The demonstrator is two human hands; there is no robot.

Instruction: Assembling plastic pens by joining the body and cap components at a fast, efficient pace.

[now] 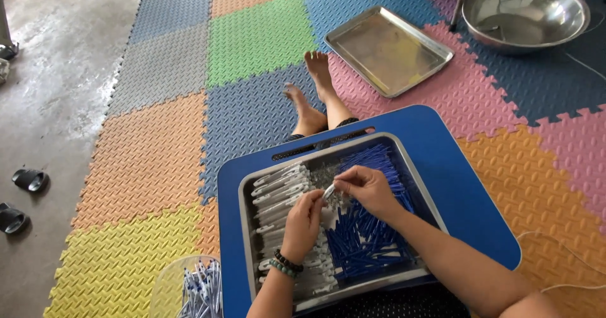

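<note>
Small white pen part (329,192) at frame centre pinched between left hand (303,224) and right hand (369,188) fingertips, over metal tray (416,188) of white and blue pen pieces on blue lap table (454,185), colourful foam mats (259,37) on concrete floor (50,91).

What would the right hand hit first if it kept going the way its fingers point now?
The right hand points leftward toward the left hand. Just past the small white pen part pinched at its fingertips, it would likely meet the row of white pen barrels in the metal tray; depth is uncertain.
</note>
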